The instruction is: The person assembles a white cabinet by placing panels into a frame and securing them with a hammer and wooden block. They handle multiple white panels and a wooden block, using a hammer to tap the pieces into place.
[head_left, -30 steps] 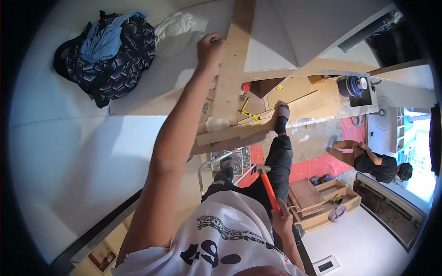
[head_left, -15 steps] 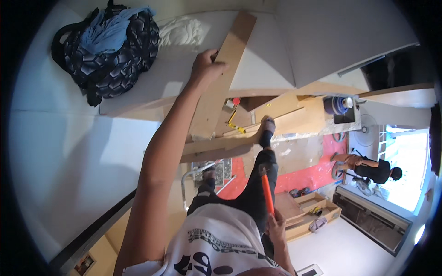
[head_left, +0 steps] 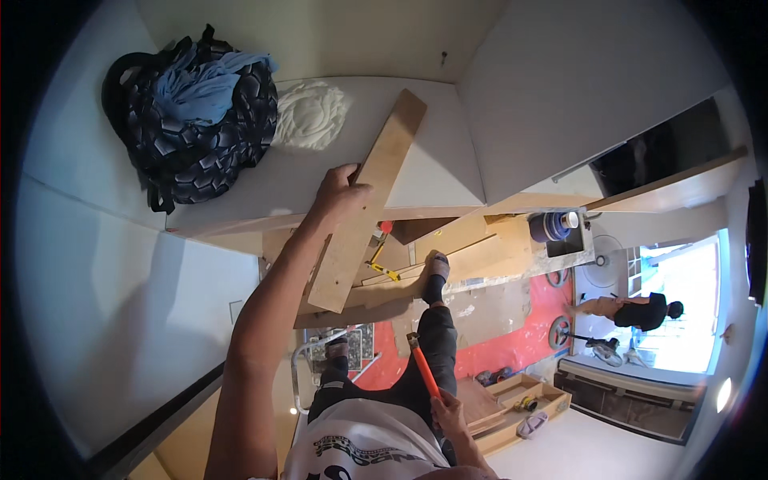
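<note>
My left hand (head_left: 339,196) grips the edge of a long, flat wooden board (head_left: 382,172), fingers curled round its left side. The board slants, its far end over the white shelf (head_left: 432,168) and its near end above the worktop. Lower down, my right hand (head_left: 450,412) is closed round the orange handle of a hammer (head_left: 424,366), its metal head pointing up in front of my leg. One of my feet (head_left: 437,266) rests on the wooden worktop, the other on a metal step ladder (head_left: 300,376).
A black patterned bag (head_left: 216,160) with blue cloth and a cream cloth bundle (head_left: 312,116) lie on the shelf. A yellow tool (head_left: 384,272), wood strips and a blue container (head_left: 550,226) are on the worktop. Below is a red-covered floor (head_left: 480,342); another person (head_left: 640,310) stands far right.
My left hand has brought the board nearer to me, and its far end is lower in the picture. The view has shifted. The hammer is still in my right hand.
</note>
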{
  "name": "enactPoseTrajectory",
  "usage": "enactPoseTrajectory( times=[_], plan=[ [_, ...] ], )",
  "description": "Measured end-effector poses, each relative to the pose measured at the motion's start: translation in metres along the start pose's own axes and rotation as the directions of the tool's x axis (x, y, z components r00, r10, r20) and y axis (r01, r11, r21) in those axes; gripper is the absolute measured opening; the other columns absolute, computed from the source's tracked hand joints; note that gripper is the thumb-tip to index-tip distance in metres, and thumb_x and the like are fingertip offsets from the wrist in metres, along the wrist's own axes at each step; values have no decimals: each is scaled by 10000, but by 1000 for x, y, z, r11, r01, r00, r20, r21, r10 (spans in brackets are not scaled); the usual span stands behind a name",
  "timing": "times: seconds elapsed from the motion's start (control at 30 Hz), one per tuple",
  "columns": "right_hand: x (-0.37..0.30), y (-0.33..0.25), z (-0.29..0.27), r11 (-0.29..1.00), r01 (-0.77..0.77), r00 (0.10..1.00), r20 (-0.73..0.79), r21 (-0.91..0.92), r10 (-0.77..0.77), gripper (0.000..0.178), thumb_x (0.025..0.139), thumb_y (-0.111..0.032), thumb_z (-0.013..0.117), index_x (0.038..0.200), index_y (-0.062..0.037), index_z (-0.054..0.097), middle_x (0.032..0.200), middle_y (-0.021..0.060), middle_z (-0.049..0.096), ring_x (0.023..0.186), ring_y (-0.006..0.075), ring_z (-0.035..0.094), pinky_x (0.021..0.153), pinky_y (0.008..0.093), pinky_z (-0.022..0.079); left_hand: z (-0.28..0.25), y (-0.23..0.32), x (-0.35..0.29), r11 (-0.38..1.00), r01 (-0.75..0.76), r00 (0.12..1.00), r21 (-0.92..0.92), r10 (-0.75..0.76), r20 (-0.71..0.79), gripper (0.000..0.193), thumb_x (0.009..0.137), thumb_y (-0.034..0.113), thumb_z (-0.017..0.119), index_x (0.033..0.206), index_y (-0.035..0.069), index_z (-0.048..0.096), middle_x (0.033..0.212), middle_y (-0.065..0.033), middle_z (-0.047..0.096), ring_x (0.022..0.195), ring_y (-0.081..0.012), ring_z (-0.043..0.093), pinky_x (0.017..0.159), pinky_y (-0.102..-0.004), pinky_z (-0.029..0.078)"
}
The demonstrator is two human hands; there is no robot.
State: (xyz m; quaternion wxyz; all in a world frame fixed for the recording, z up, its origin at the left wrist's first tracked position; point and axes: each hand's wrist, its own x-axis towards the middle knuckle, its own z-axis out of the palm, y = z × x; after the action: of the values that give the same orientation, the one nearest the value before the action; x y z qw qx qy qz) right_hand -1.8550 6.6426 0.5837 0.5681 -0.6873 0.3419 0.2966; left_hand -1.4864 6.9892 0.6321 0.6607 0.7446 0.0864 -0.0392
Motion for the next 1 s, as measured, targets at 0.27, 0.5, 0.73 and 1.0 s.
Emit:
enactPoseTrajectory(
  times=[0.27,0.5,0.73,1.0],
  plan=[
    [1,3,-3,1000,10,1000,-24,-18,-10,317,852,-215,597,1111,-31,598,674,-17,536,544,49,467,460,215,386,-3,2,3,998,-50,998,-40,48,-49,271,679,83,575,927,-4,638,728,-42,618,610,-104,549,552,-270,443],
    [29,31,-17,914,240,958,-74,-328,-278,286,851,-212,575,1050,-8,606,702,63,585,660,156,556,595,321,462,-11,-4,10,991,-72,996,113,77,-40,268,728,105,577,974,13,633,764,-41,624,659,-114,561,597,-287,454],
    [61,-34,-5,866,193,934,-184,-462,-307,324,837,-203,579,1118,-41,586,800,177,637,738,232,641,661,362,493,-36,-6,28,979,-144,989,142,140,39,296,806,151,610,1065,7,613,846,-41,632,727,-83,540,638,-255,440],
    [157,-26,-24,909,206,797,-477,-361,-370,330,840,-195,557,1117,-15,573,817,259,617,833,385,633,696,425,479,1,24,34,707,47,993,706,44,-110,594,791,498,605,1137,15,579,1046,-160,624,945,-292,596,825,-336,447]
  ],
)
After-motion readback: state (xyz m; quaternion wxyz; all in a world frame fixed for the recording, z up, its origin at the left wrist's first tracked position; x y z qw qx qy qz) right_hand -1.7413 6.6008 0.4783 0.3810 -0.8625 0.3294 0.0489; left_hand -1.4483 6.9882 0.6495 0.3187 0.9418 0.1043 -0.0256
